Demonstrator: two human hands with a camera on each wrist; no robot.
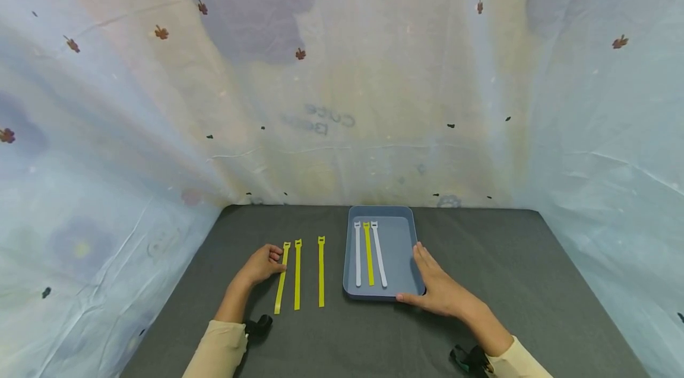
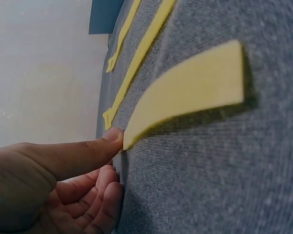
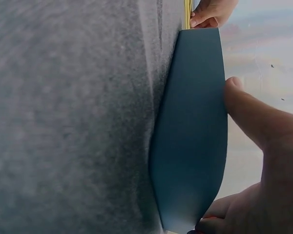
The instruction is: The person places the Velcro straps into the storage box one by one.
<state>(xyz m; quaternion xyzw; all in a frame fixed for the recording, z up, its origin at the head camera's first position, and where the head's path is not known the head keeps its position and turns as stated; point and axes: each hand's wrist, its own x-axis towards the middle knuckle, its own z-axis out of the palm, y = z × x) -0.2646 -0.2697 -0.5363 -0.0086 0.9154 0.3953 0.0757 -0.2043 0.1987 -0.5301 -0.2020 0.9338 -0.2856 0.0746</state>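
Note:
My left hand (image 1: 263, 264) pinches the leftmost yellow cable tie (image 1: 279, 298), a flat strap with a slotted head, near its upper half. In the left wrist view the thumb (image 2: 110, 141) meets the edge of this strap, whose tail bows towards the camera. Two more yellow cable ties, one close by (image 1: 297, 277) and one further right (image 1: 321, 274), lie on the table. With straight fingers, my right hand (image 1: 440, 288) rests against the front right corner of a blue-grey tray (image 1: 398, 259). The tray holds a yellow cable tie (image 1: 369, 256) between a left white tie (image 1: 358, 256) and a right white tie (image 1: 379, 256).
A dark grey cloth (image 1: 481, 259) covers the table. Behind it and at both sides hangs a pale patterned sheet (image 1: 342, 99). The tray's tall outer wall (image 3: 190, 126) fills the middle of the right wrist view.

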